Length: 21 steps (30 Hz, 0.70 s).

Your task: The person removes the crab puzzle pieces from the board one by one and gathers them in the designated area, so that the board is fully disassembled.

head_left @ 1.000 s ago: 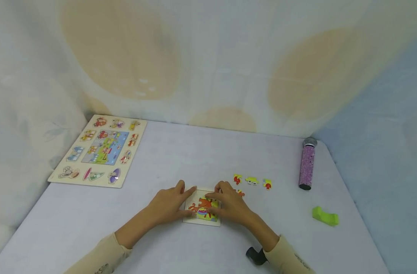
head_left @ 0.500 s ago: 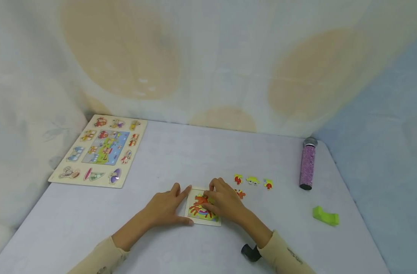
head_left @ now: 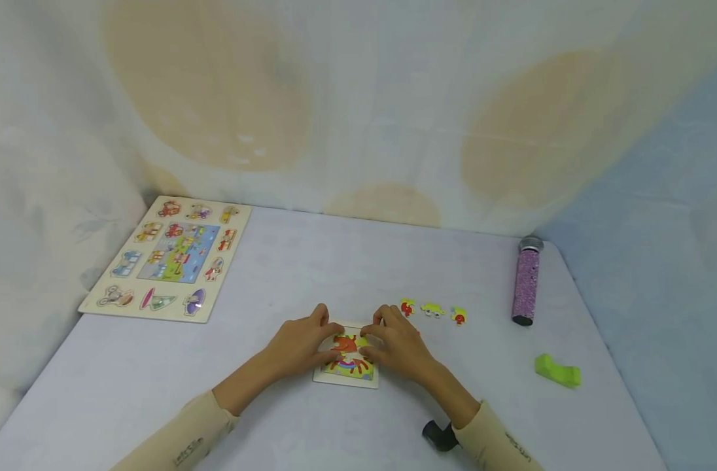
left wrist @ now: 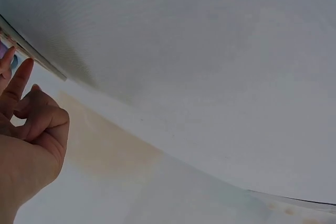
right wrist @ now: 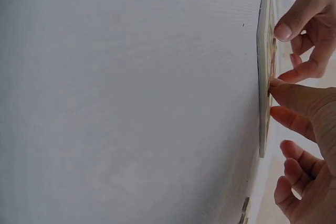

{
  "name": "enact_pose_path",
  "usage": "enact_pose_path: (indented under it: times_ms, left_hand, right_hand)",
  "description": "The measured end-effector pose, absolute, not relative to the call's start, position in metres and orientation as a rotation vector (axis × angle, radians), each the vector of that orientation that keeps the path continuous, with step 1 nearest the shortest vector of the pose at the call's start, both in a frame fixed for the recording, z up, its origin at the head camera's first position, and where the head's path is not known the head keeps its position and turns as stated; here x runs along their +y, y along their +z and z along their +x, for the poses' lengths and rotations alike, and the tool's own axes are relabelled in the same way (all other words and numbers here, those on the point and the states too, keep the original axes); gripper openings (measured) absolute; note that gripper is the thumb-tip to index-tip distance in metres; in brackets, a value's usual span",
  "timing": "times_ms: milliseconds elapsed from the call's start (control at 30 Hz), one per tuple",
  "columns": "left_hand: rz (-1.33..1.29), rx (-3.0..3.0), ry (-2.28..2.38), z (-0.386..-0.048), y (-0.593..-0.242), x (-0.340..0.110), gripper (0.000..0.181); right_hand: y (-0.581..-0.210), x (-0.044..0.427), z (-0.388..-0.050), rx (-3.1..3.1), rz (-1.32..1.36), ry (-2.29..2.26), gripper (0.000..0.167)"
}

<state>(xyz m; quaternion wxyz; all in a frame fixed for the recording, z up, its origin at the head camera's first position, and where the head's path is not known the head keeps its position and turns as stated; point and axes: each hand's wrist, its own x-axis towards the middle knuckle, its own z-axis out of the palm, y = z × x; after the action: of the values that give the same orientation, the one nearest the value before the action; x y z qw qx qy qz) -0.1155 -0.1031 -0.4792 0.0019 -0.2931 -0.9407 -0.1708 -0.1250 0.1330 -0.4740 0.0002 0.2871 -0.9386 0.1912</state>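
1 puzzle bd [head_left: 347, 381] flat under L grip [head_left: 302, 341] & R grip [head_left: 396, 347].

A thin wooden board [right wrist: 262, 77] shows edge-on against a pale surface [right wrist: 131, 98] — right hand [right wrist: 324, 124] and left hand [right wrist: 318, 3] beside each other at its face.

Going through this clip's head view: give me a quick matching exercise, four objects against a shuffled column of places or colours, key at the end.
1. small puzzle tray
2. large puzzle board
3. glittery microphone
4. curved block

A. lime green
B. back left of the table
C. purple body
D. partly covered by the left hand and the right hand

Pairs: 1-D, 2-B, 3-C, 4-A
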Motion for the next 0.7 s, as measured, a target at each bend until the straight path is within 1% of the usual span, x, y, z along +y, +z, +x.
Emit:
enact_pose_path:
  times_ms: [200, 300, 367, 467, 533, 633, 700]
  left_hand:
    - [-0.869, -3.036, -0.718, -0.1182, -0.4791, -0.0975, 0.042]
    - [-0.892, -3.039, -0.734, -0.1193, -0.4792, -0.0976, 0.041]
    - [-0.919, -3.015, -0.696, -0.1206, -0.4793, -0.0979, 0.035]
    - [-0.95, -2.997, -0.66, -0.1223, -0.4786, -0.0979, 0.031]
    - [-0.952, -3.003, -0.63, -0.1224, -0.4771, -0.0968, 0.036]
    - [-0.942, -3.029, -0.602, -0.1202, -0.4749, -0.0944, 0.049]
    - [-0.922, -3.03, -0.582, -0.1186, -0.4745, -0.0924, 0.052]
  right_hand:
    - [-0.4747, 0.1346, -0.1253, -2.927, 0.892, 0.589, 0.027]
    - [-0.4765, 0.1355, -0.1258, -2.913, 0.901, 0.579, 0.028]
    - [-0.4778, 0.1361, -0.1259, -2.91, 0.903, 0.577, 0.028]
    - [-0.4792, 0.1366, -0.1258, -2.913, 0.899, 0.59, 0.028]
    - [-0.479, 0.1367, -0.1252, -2.918, 0.892, 0.607, 0.029]
    - [-0.4787, 0.1368, -0.1243, -2.924, 0.879, 0.616, 0.032]
    - [-0.4784, 0.1369, -0.1237, -2.925, 0.87, 0.608, 0.034]
